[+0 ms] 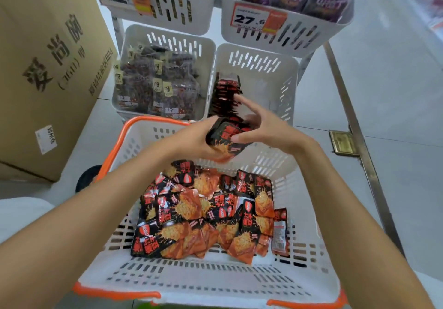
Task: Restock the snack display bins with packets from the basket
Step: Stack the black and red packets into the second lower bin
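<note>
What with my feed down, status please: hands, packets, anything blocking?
Left hand grips packet stack, right hand pinches it. Stack above basket far rim, short of lower right bin. Nothing between.

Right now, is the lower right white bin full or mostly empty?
Mostly empty: the lower right bin holds one row of red-black packets along its left wall; the rest is bare white.
</note>
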